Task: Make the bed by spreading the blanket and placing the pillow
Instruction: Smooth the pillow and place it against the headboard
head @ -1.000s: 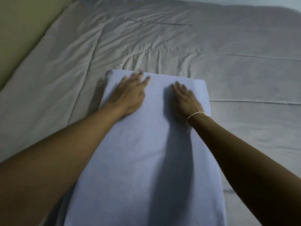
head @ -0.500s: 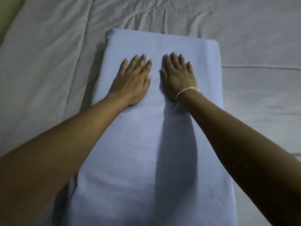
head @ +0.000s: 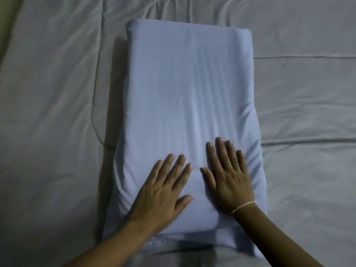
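A light blue pillow (head: pixel 185 105) lies lengthwise on the grey blanket (head: pixel 54 105), which covers the bed with soft creases. My left hand (head: pixel 163 191) rests flat on the pillow's near end, fingers spread, holding nothing. Beside it, my right hand (head: pixel 229 176) also lies palm down on the pillow, with a thin white string around the wrist. The two hands are a little apart, thumbs toward each other. The pillow dents under both palms.
The blanket's stitched seams run across on the right (head: pixel 304 57) and down on the left (head: pixel 100 54). A yellowish strip (head: pixel 7 20) shows at the far upper left beyond the bed's edge.
Both hands have slid along the pillow from its far end toward its near end, palms flat. The view has tilted down, so the whole pillow now shows.
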Available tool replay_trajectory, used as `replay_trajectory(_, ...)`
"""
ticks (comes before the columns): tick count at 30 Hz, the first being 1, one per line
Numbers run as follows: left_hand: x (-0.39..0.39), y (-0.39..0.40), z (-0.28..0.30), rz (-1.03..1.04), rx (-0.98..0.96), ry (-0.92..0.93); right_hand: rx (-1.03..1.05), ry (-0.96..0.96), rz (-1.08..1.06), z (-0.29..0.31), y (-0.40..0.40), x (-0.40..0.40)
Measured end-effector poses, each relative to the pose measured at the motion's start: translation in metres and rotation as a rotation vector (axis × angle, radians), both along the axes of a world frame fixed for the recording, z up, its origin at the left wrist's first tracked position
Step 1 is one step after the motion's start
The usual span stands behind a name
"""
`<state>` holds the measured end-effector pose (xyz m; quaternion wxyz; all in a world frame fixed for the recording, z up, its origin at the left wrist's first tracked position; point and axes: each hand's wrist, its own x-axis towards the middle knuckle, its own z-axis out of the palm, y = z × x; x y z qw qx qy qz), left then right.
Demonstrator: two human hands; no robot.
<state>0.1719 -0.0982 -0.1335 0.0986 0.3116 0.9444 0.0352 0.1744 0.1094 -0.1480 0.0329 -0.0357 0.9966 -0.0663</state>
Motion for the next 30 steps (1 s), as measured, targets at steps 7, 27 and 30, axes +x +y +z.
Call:
replay_trajectory(7, 0.081, -0.025, 0.009, -0.176, 0.087, -0.076, -0.042, -0.045, -0.007, 0.011, 0.007, 0.094)
replay_trajectory(27, -0.012, -0.078, 0.006, 0.664, 0.184, 0.043, -0.067, -0.133, -0.595, 0.024, 0.057, 0.004)
replay_trajectory(30, -0.041, -0.053, 0.025, 0.539, 0.224, 0.159, -0.093, -0.001, -0.463, 0.036, 0.043, -0.018)
